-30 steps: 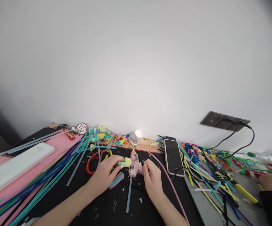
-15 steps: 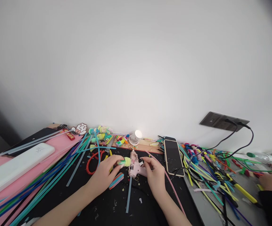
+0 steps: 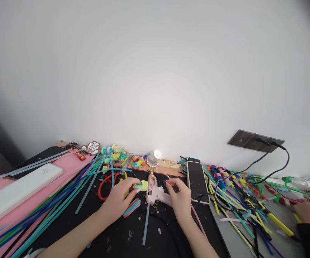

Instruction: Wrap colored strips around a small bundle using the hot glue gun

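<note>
**A:** ok so where's the fuzzy coil (image 3: 144, 185) in all this?

**B:** Lower middle of the frame, clamped between the thumb and fingers of the left hand (image 3: 122, 193). Its yellow end pokes out to the right of the fingertips, right beside the pink glue gun (image 3: 155, 195).

**A:** And the right hand (image 3: 180, 197)?

**B:** At the glue gun's handle end, thumb and forefinger curled toward each other. Can't tell if the tips meet or hold something tiny. The forearms slant in from the bottom left and bottom right, backs of both hands up.

**A:** What's everything made of?

**B:** Coil's soft and fluffy, wound in chunky rings. Gun's smooth plastic with a grubby nozzle pointing up the frame, and a straight, translucent glue stick (image 3: 146, 225) runs out its back. There's a striped fuzzy bundle (image 3: 132, 208) below the coil, red looped handles (image 3: 100, 190) left of center, a flat phone (image 3: 198, 179) right of center and a white cup (image 3: 153, 159) near the wall.
</note>
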A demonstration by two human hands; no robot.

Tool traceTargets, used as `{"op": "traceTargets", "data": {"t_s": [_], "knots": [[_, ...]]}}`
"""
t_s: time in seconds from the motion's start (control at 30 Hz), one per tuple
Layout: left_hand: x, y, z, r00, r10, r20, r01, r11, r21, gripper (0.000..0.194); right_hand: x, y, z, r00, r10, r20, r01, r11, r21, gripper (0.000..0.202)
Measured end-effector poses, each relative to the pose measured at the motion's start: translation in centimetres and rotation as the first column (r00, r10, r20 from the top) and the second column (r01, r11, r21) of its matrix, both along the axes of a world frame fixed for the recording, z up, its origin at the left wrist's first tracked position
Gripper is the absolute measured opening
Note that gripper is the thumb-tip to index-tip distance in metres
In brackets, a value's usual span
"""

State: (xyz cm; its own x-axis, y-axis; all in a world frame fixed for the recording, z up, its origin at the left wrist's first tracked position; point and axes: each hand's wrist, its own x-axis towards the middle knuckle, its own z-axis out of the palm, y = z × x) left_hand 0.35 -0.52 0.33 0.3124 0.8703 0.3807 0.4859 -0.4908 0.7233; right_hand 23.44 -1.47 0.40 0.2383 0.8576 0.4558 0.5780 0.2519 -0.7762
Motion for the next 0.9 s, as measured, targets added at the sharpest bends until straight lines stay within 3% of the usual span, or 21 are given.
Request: {"op": "traceTargets", "data": {"t_s": [0.23,0.5,0.67,0.9], "knots": [[-0.1,-0.1,-0.1,1.000,-0.008,0.006,0.008,1.000,0.023,0.016,0.2,0.2,0.1,0.979,-0.099,0.178,0.090,0.994,0.056,0.042],[-0.2,-0.2,0.2,1.000,-0.014,-0.018,0.015,0.999,0.033,0.016,1.5,0.4,0.1,0.929,-0.216,0.299,0.194,0.976,0.103,0.035],[-0.2,-0.2,0.3,1.000,-0.012,-0.011,0.012,0.999,0.030,0.016,1.7,1.0,-0.1,0.936,-0.133,0.327,0.102,0.988,0.112,0.031],[-0.3,-0.3,0.4,1.000,-0.022,-0.005,0.022,0.999,0.037,0.017,1.5,0.9,-0.4,0.938,-0.152,0.310,0.109,0.983,0.151,0.029]]}}
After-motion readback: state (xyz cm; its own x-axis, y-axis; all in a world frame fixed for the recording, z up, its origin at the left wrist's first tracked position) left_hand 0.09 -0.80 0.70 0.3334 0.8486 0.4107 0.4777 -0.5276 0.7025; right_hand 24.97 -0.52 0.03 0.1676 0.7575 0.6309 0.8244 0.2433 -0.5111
